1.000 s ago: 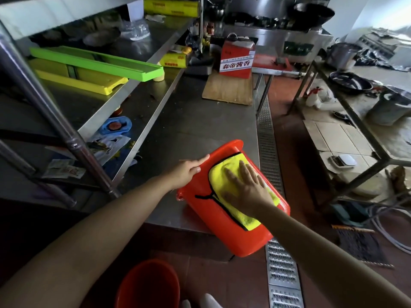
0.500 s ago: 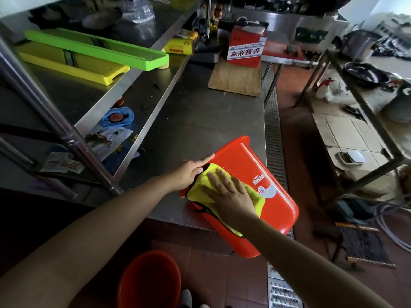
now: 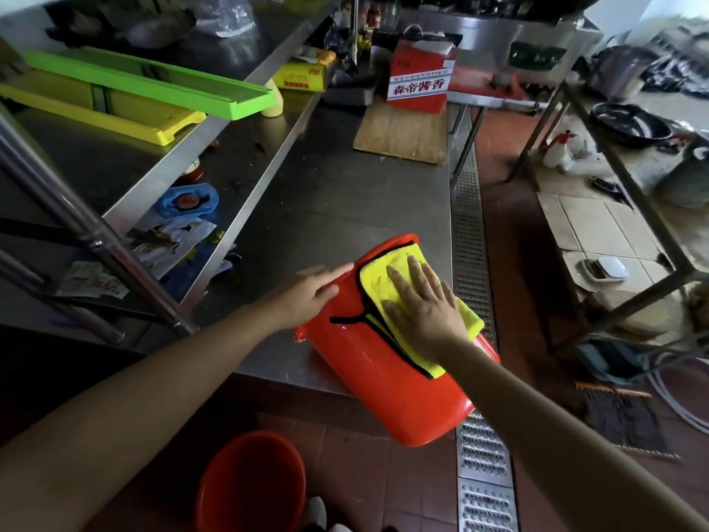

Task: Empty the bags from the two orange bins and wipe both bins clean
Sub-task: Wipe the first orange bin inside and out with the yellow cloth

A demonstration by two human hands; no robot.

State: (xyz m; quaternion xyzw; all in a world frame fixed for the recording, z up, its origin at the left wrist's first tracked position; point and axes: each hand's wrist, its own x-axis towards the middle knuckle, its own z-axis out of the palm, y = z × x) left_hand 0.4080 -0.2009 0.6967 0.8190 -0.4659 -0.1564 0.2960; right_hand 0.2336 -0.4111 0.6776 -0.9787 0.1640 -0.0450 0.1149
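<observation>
An orange bin (image 3: pixel 387 382) lies on its side on the front edge of the steel counter (image 3: pixel 345 201), its far end sticking out over the floor. A yellow cloth (image 3: pixel 387 280) with black trim is spread on the bin's upper side. My right hand (image 3: pixel 420 305) presses flat on the cloth with straight fingers. My left hand (image 3: pixel 312 289) rests on the bin's left edge, fingers extended. A second orange bin (image 3: pixel 249 481) stands upright on the floor below, near my feet.
A wooden board (image 3: pixel 399 136) and a red box (image 3: pixel 418 84) sit at the counter's far end. Green and yellow trays (image 3: pixel 153 82) lie on the left shelf. A floor drain grate (image 3: pixel 470 232) runs along the counter's right. A metal rack (image 3: pixel 621 178) stands at right.
My right hand slid the cloth from the bin's near left edge up toward its far end. The left hand stayed on the bin's left edge. The camera tilted slightly.
</observation>
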